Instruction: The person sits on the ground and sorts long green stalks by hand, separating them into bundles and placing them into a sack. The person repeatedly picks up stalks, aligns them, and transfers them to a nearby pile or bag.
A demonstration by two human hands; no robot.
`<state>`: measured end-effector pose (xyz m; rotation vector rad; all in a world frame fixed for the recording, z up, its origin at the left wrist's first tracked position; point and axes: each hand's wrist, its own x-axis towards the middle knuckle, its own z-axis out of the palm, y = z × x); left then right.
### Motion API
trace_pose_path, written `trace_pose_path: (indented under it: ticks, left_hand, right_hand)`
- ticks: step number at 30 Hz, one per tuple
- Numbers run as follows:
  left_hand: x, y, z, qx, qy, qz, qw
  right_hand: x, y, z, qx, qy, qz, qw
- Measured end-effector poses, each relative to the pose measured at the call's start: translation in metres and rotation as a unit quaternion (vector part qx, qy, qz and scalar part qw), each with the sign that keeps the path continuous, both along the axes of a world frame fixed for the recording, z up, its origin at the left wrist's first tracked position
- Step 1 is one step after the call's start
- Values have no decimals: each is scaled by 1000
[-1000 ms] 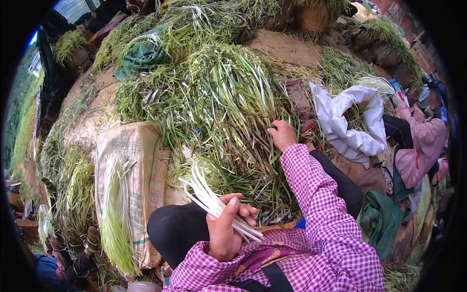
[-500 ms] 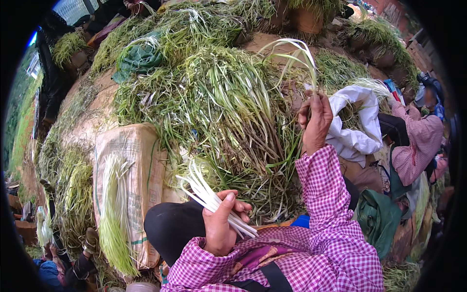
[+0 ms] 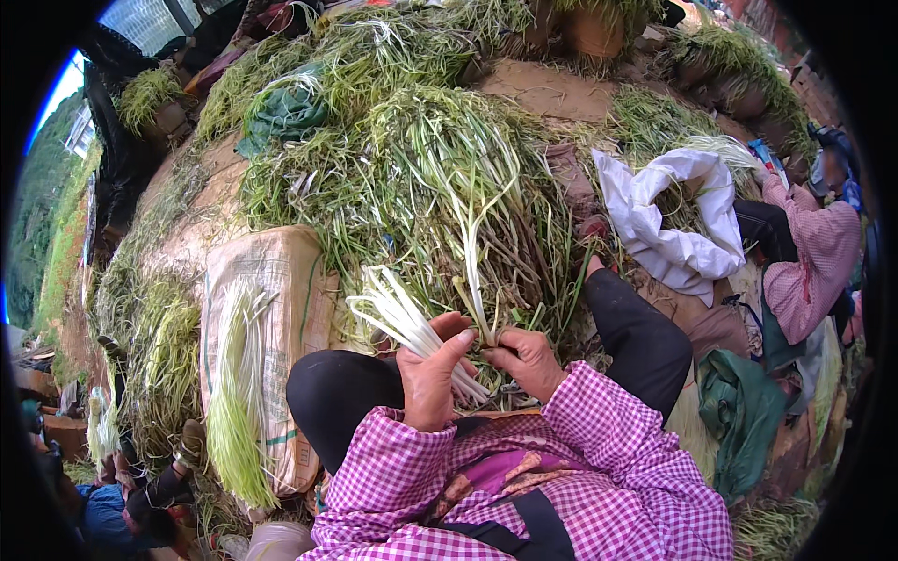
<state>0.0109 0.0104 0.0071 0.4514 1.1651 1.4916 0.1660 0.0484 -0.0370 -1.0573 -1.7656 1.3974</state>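
Note:
My left hand (image 3: 428, 381) is closed around a bunch of clean white chive-like stalks (image 3: 395, 313), their pale tips fanning up and leftward. Close beside it, my right hand (image 3: 529, 363) pinches the root end of a long green-and-white stalk (image 3: 474, 257). That stalk stands up from the fingers, its leaves spreading over the heap of untrimmed stalks (image 3: 421, 178) in front of me. Both hands are over my lap, the fingertips nearly meeting at the stalk's base.
On my left, a woven sack (image 3: 316, 271) bears a laid-out bundle of trimmed stalks (image 3: 241, 402). To the right are an open white sack (image 3: 645, 220), a green cloth (image 3: 744, 411) and a person in a pink checked sleeve (image 3: 812, 248). A green bag (image 3: 285, 117) lies on the greens farther back.
My right hand has come down and left from above the heap with a stalk, to beside my left hand. The left hand still grips the white bunch.

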Motion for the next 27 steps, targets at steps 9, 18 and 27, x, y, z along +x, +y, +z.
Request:
trace_pose_path:
  ticks: [9,18,27]
  left_hand:
    - [1,-6,-4,1,55,-11,998]
    - [-2,-11,6,58,-2,55,997]
    - [-13,-12,7,79,5,76,994]
  right_hand:
    - [-4,-6,13,-223,189,27,956]
    - [6,-7,-1,-230,192,-147,943]
    - [45,-12,-41,85,-517,63,850]
